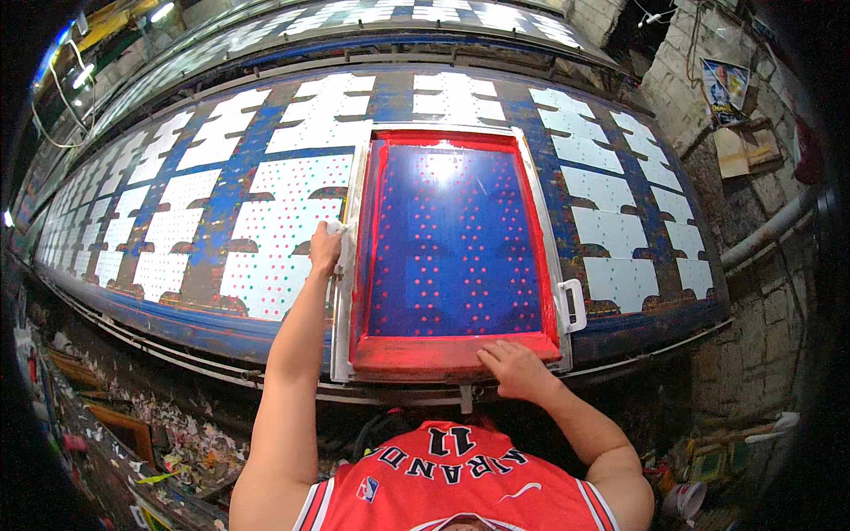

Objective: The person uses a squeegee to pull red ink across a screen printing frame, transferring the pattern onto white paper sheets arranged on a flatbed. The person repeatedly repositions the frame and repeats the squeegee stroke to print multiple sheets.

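Observation:
A silk-screen printing frame (pixel 529 177) with a blue mesh lies over the long printing table in front of me. Small red dots cover the mesh, and red ink lines its inner edges. My left hand (pixel 326 248) is closed around the white handle (pixel 335 227) on the frame's left side. At the near end of the frame sits a wide, red-stained squeegee (pixel 416 352). My right hand (pixel 518 367) grips its right part, fingers over the top; the thumb is hidden. The frame's right handle (pixel 574 305) is free. Left of the frame lies a white fabric piece (pixel 274 239) with red and green dots.
The long blue-stained table (pixel 235 190) carries rows of white cut pieces, several with printed dots. Another such table (pixel 390 19) runs behind it. A metal rail (pixel 221 373) follows the near edge. Scraps (pixel 190 416) lie at lower left; a block wall (pixel 753 230) stands at right.

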Demonstrator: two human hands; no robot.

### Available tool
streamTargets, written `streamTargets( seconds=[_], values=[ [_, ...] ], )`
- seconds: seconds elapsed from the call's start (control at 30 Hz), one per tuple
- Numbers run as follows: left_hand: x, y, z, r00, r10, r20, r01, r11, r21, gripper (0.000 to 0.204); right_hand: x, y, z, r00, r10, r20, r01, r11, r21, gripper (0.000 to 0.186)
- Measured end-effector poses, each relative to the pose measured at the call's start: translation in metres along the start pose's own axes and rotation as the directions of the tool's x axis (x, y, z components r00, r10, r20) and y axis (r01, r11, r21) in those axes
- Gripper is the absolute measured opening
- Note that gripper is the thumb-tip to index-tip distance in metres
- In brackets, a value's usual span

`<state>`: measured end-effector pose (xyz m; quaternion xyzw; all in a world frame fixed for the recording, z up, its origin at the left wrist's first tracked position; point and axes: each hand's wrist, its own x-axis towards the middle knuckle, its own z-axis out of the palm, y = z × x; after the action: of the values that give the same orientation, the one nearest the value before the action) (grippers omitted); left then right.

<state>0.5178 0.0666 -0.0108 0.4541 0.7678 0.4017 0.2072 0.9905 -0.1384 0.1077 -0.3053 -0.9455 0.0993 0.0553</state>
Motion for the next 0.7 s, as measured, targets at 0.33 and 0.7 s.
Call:
streamTargets(
  seconds=[0.33, 0.7],
  values=[
    [-0.006, 0.009, -0.003, 1.000, 0.001, 0.023, -0.001, 1.000, 0.009, 0.048, 0.052, -0.011, 0.014, 0.915, 0.380, -0.135, -0.379, 0.925, 0.035, 0.029],
    [-0.010, 0.017, -0.007, 0.999, -0.031, 0.043, 0.030, 0.999, 0.031, 0.047, 0.058, -0.021, 0.014, 0.921, 0.383, 0.072, -0.384, 0.923, -0.002, 0.034]
  ],
)
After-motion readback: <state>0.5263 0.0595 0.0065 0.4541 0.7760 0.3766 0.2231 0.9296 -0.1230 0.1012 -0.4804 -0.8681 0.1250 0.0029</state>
